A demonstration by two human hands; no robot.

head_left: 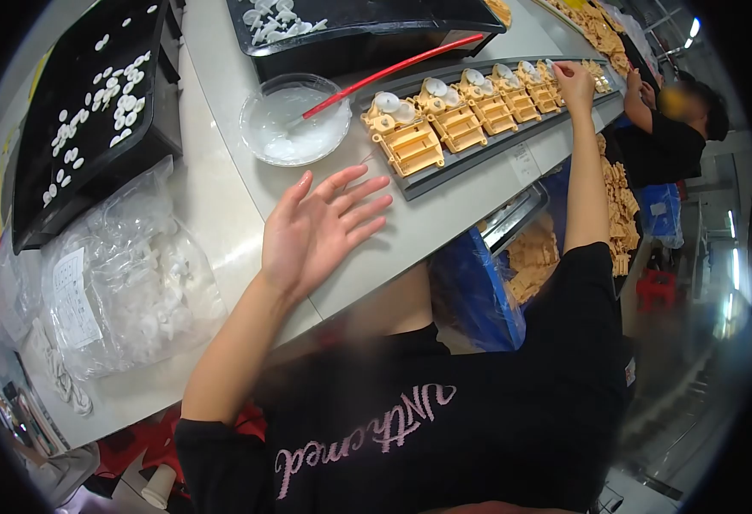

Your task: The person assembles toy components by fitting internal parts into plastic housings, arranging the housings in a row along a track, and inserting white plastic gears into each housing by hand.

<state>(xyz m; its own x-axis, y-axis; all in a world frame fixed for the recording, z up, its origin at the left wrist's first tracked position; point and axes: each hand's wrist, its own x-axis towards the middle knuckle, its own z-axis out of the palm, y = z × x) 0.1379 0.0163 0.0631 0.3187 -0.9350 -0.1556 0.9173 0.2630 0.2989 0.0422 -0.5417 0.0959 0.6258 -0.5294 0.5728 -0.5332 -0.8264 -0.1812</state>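
Note:
My left hand (317, 224) is held palm up above the table edge, fingers spread, with nothing in it. My right hand (574, 86) reaches to the far part of a dark grey tray (479, 156), its fingertips pinched together over one of the yellow plastic housings (548, 94). Whatever is between those fingertips is too small to make out. Several yellow housings (413, 147) stand in a row along the tray, with round white gears (387, 102) on top. Beyond my left hand sits a clear bowl (260, 146) of whitish grease, a red-handled brush (376, 79) resting in it.
A black bin (163, 111) at left holds scattered white discs; another black bin (341, 43) stands behind the bowl. A plastic bag of white parts (136, 291) lies at left. Yellow parts (534, 253) fill a blue crate (479, 291) below the table. A co-worker (671, 141) is at right.

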